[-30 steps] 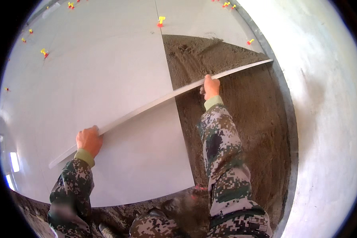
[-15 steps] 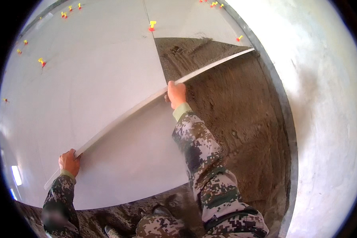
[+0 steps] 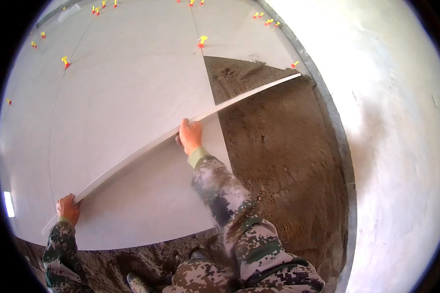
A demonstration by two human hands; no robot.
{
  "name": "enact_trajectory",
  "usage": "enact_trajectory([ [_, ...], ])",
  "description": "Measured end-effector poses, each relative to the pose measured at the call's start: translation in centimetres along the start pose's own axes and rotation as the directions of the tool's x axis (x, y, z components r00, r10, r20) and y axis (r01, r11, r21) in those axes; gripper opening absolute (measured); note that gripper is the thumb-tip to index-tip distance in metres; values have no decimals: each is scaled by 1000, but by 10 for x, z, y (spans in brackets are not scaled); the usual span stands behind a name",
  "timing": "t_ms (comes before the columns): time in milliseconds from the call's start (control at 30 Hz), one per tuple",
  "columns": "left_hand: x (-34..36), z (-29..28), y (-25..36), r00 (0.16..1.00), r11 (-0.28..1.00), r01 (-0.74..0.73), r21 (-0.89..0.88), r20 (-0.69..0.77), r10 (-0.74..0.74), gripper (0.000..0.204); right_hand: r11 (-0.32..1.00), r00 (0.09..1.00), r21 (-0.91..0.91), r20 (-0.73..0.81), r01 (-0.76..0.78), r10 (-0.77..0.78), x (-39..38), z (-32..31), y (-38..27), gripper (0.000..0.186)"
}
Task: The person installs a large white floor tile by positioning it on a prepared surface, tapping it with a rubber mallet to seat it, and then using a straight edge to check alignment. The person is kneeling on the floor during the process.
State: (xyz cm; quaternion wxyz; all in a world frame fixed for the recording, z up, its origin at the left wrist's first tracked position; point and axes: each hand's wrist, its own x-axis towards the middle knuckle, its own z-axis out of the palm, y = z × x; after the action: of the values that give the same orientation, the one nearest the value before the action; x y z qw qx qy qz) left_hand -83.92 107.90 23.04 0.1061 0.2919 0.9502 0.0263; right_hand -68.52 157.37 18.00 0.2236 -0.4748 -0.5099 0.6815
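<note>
A long pale straightedge [image 3: 132,161] runs aslant from the lower left up to the right, across large light grey floor tiles [image 3: 127,93]. Its far end reaches over a bed of brown sandy mortar [image 3: 278,146] near the wall. My left hand [image 3: 68,209] is closed around the bar close to its near left end. Farther along, my right hand [image 3: 190,135] grips it above the tile, left of the tile's edge. The undersides of the fingers are hidden. I cannot tell whether the bar touches the mortar.
Yellow and red tile-levelling clips [image 3: 202,42] stand in the joints, with several more along the far side. A white wall [image 3: 396,146] with a grey strip [image 3: 322,93] at its foot bounds the right. Loose sand [image 3: 107,266] and my boot [image 3: 138,282] lie at the near edge.
Both hands and the straightedge have shifted left in the view. My right hand has moved from beside the tile's edge to farther over the tile. The view has also shifted slightly.
</note>
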Motion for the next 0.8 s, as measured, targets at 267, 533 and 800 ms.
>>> enact_trajectory([
  [267, -14, 1, -20, 999, 999, 19, -41, -31, -20, 17, 994, 997, -88, 50, -62, 67, -18, 13, -3, 39],
  [533, -37, 13, -53, 992, 997, 50, -64, -111, -57, 15, 989, 978, -64, 154, -132, 141, -39, 31, -4, 45],
  [800, -57, 23, -97, 991, 995, 72, -66, -110, -79, 17, 990, 969, -94, 214, -108, 126, -52, 47, 21, 49],
])
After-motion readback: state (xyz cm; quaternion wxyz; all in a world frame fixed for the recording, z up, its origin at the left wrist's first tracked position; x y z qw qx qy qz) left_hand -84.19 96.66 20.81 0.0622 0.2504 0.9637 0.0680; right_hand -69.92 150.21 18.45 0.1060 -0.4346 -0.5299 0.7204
